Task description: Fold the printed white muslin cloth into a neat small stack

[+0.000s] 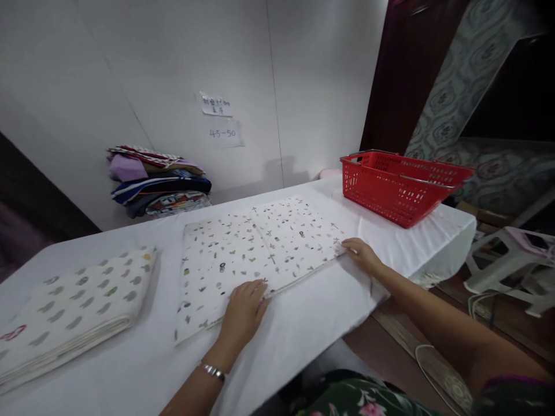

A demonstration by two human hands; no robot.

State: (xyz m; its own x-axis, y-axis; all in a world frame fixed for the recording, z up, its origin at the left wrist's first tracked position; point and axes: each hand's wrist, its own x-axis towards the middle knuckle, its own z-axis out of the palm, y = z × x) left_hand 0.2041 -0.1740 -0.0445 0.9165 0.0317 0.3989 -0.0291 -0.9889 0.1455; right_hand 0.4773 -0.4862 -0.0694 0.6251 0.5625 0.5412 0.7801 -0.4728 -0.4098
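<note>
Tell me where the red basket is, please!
In the head view, the red basket sits on the right part of the white-covered table, beyond the right hand and to the right of the printed cloth it touches.

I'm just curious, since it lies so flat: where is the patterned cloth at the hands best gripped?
Probably by its near edge, from the person's side, pinched above and below. The patterned cloth lies flat, so an edge gives something to grip; the left hand touches that edge, the right hand its right end.

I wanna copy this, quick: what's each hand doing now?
Left hand: open, resting on the folded patterned cloth.
Right hand: at its near right corner; grip can't be told.
</note>
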